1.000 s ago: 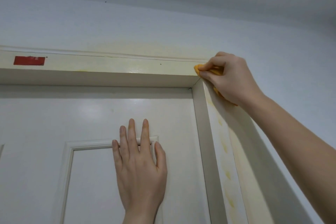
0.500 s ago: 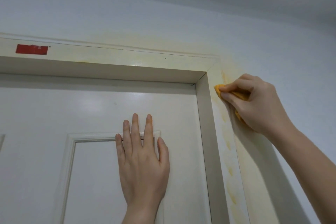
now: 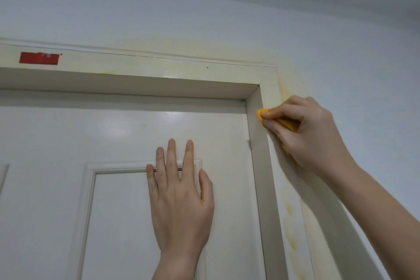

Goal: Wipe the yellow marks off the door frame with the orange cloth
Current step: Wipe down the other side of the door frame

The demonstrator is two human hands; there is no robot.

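Down from the top corner comes the right hand, pinching the orange cloth against the right upright of the door frame, just below that corner. The left hand lies flat on the door, fingers straight. Wiping looks midway: yellow marks streak the upright lower down, so firm downward strokes come next. The bunched cloth lies crosswise, its tip pointing toward the door.

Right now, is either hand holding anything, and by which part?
The right hand pinches the cloth near its front end, the rest bunched inside the hand, against the frame. The left hand holds nothing, flat on the door.
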